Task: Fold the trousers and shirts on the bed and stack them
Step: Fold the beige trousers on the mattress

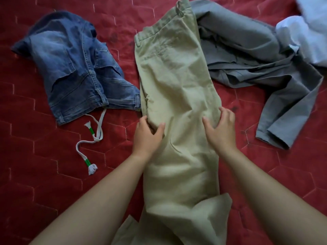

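Note:
Beige trousers (175, 82) lie lengthwise down the middle of the bed, legs together, waistband at the far end. My left hand (147, 134) pinches the trousers' left edge at about knee height, thumb on top of the cloth. My right hand (220, 129) grips the right edge at the same height, fingers curled over the fabric. The leg ends are crumpled near the bottom edge of the view. Crumpled blue jeans (77, 68) lie to the left, and a rumpled grey shirt (261, 66) to the right.
A red quilted bedspread (35, 165) covers the bed. A white drawstring with green bands (92, 144) trails from the jeans toward me. A white or pale blue garment (307, 36) is bunched at the far right corner.

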